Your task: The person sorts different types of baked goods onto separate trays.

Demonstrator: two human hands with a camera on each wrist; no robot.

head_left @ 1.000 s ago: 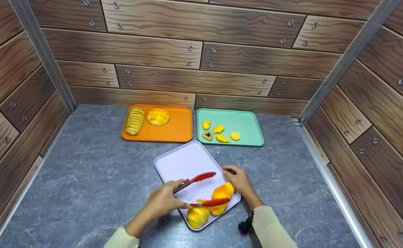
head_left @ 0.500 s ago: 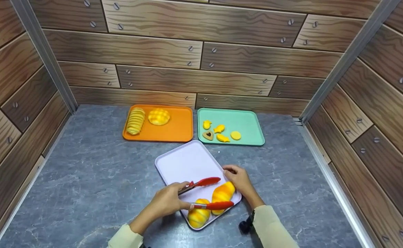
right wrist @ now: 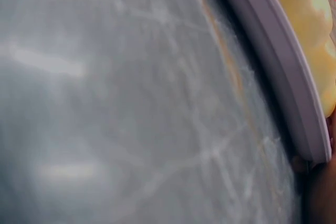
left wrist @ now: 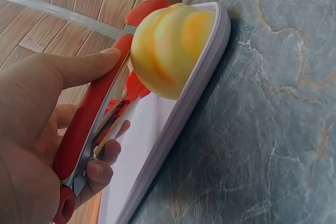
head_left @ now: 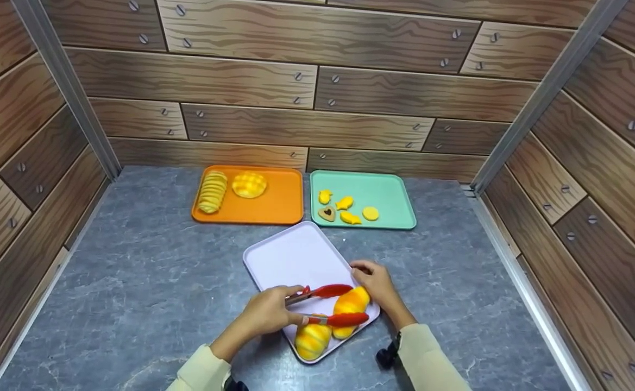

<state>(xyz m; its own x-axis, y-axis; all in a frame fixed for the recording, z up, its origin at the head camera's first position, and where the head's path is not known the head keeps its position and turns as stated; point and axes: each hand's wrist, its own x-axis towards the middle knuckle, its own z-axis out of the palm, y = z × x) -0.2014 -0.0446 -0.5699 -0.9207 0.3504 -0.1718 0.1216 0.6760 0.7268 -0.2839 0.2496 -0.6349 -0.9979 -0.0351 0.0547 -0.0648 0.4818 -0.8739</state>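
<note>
My left hand (head_left: 267, 310) holds red-tipped tongs (head_left: 350, 319), thumb on one arm and fingers on the other. Their jaws are spread around the right-hand toy croissant (head_left: 353, 301), one tip overlapping it and the other at its far side. A second croissant-like bread (head_left: 313, 343) lies to its left, at the near corner of the lilac tray (head_left: 295, 258). In the left wrist view the red tongs handle (left wrist: 86, 116) runs up beside the nearer bread (left wrist: 168, 48). My right hand (head_left: 376, 285) grips the tray's right rim, with its fingertips partly hidden.
Behind the lilac tray stands an orange tray (head_left: 282, 198) with a ridged loaf (head_left: 212, 192) and a round bun (head_left: 249, 185). A green tray (head_left: 388, 190) beside it bears several small biscuits (head_left: 344, 203). Wood-patterned walls (head_left: 252, 122) enclose the grey table (head_left: 149, 271).
My left hand and the tongs have moved rightward, and the far tip has come down closer to the right-hand croissant. My right hand and the trays stay in place.
</note>
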